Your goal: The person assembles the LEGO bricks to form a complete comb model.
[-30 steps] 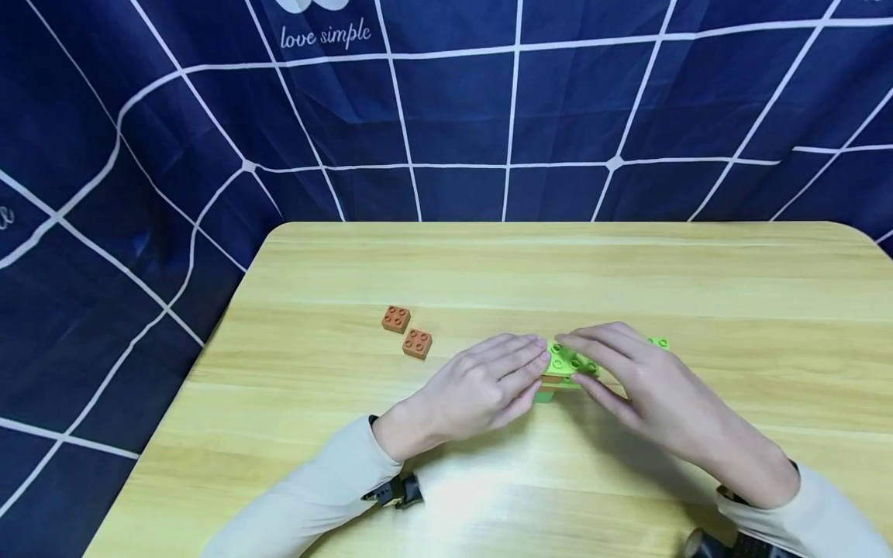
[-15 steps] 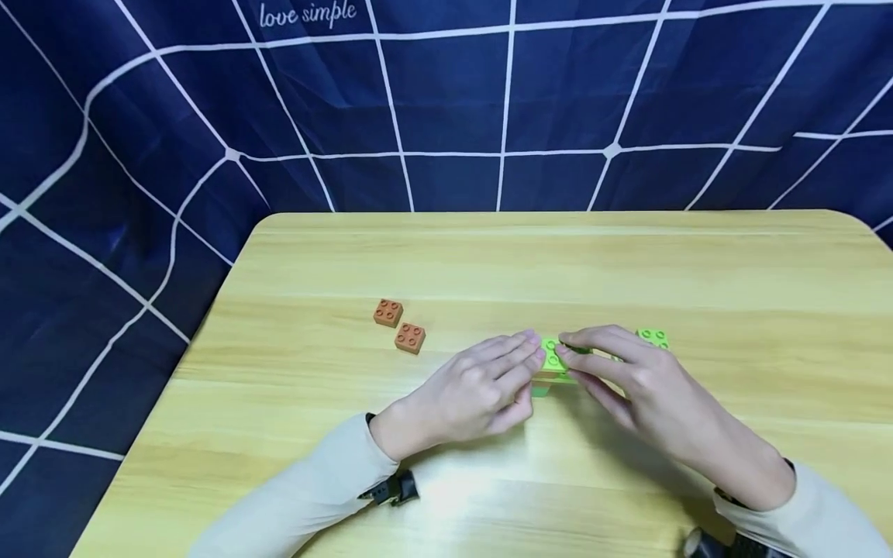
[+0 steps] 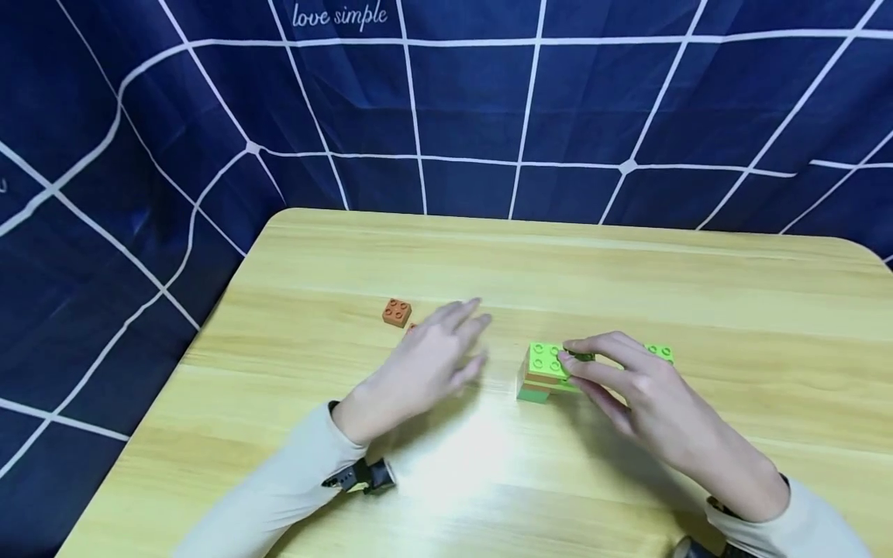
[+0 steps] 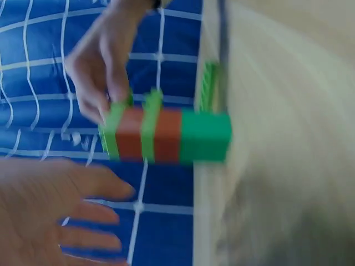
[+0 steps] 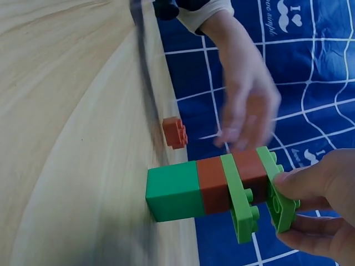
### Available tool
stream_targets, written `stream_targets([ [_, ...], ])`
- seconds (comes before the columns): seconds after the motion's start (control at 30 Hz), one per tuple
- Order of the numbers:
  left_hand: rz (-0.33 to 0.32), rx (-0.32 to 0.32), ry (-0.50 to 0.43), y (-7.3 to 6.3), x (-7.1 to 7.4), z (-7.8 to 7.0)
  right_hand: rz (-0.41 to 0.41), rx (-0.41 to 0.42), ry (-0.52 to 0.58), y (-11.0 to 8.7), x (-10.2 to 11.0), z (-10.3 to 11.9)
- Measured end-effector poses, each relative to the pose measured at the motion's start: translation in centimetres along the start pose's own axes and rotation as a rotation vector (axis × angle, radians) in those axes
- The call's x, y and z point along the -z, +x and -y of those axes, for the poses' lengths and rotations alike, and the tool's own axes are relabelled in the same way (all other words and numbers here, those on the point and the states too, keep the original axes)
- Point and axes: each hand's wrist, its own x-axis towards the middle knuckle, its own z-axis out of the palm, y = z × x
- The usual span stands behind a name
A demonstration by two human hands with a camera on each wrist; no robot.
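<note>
A stack of toy building bricks [image 3: 533, 380] stands on the table: a dark green brick [image 5: 175, 191] at the bottom, then brown bricks and light green plates in turn. My right hand [image 3: 649, 387] pinches the top light green plate [image 5: 282, 208] between thumb and fingers, at the end jutting right from the stack. My left hand [image 3: 418, 364] is in the air left of the stack, fingers spread, holding nothing. Beyond it lies a brown brick [image 3: 396, 312]; a second brown brick [image 3: 412, 328] is mostly hidden behind that hand.
Another light green studded piece [image 3: 659, 353] shows behind my right hand, partly covered. The wooden table [image 3: 530, 271] ends at a dark blue grid-patterned cloth [image 3: 460, 101] at the back and left.
My left hand has left the stack and moved left towards the brown bricks, its fingers spreading. My right hand has closed in on the top plate and stays there. The head view has shifted slightly.
</note>
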Motion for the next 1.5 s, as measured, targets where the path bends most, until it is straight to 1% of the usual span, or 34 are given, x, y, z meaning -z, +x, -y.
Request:
stream_targets([
  [0.03,0.027,0.038,0.061,-0.4,-0.1,0.4,0.002,0.0,0.004,0.0,0.0,0.0],
  [0.07,0.05,0.072,0.103,-0.8,-0.1,0.8,0.005,0.001,0.002,0.0,0.1,0.0],
  [0.13,0.101,0.115,0.161,-1.4,-0.4,1.3,0.015,-0.002,-0.003,0.0,0.1,0.0],
  [0.2,0.141,0.148,0.163,-1.8,-0.5,1.6,0.017,0.003,-0.013,0.0,0.1,-0.1],
  [0.3,0.173,0.195,0.128,-1.9,-0.6,1.8,0.023,0.003,-0.013,-0.1,0.1,-0.1],
  [0.33,0.18,0.213,0.132,-1.8,-0.6,1.8,0.026,-0.001,-0.008,-0.1,0.1,-0.1],
  [0.4,0.199,0.263,0.168,-1.7,-0.6,1.9,0.025,-0.004,-0.003,-0.2,0.1,-0.1],
  [0.53,0.247,0.365,0.284,-1.4,-0.6,1.7,0.029,-0.017,0.012,-0.3,0.3,-0.1],
  [0.57,0.252,0.384,0.298,-1.4,-0.6,1.7,0.03,-0.018,0.013,-0.3,0.3,-0.1],
  [0.6,0.254,0.396,0.301,-1.4,-0.7,1.7,0.03,-0.019,0.015,-0.2,0.3,-0.1],
  [0.67,0.266,0.418,0.27,-1.4,-0.7,1.6,0.031,-0.02,0.014,-0.2,0.4,-0.1],
  [0.8,0.255,0.396,0.195,-1.4,-0.9,1.3,0.026,-0.021,0.02,-0.2,0.3,-0.2],
  [0.9,0.25,0.37,0.176,-1.3,-1.0,1.1,0.02,-0.02,0.027,-0.2,0.3,-0.1],
  [0.97,0.24,0.352,0.163,-1.2,-0.8,1.0,0.021,-0.019,0.027,-0.2,0.4,-0.1],
  [1.03,0.208,0.33,0.128,-0.9,-0.4,1.0,0.02,-0.018,0.024,-0.1,0.4,-0.2],
  [1.17,0.101,0.264,-0.002,-0.3,1.3,0.4,0.025,-0.02,0.017,-0.1,0.4,-0.2],
  [1.23,0.064,0.228,-0.06,0.1,2.1,-0.1,0.026,-0.022,0.017,-0.1,0.4,-0.1],
  [1.33,0.037,0.169,-0.106,0.6,3.0,-0.7,0.03,-0.024,0.015,-0.1,0.4,-0.1],
  [1.43,0.035,0.118,-0.132,0.9,3.2,-1.1,0.034,-0.027,0.011,0.0,0.4,-0.1],
  [1.5,0.037,0.099,-0.149,0.9,3.2,-1.2,0.04,-0.03,0.008,0.0,0.4,-0.1],
])
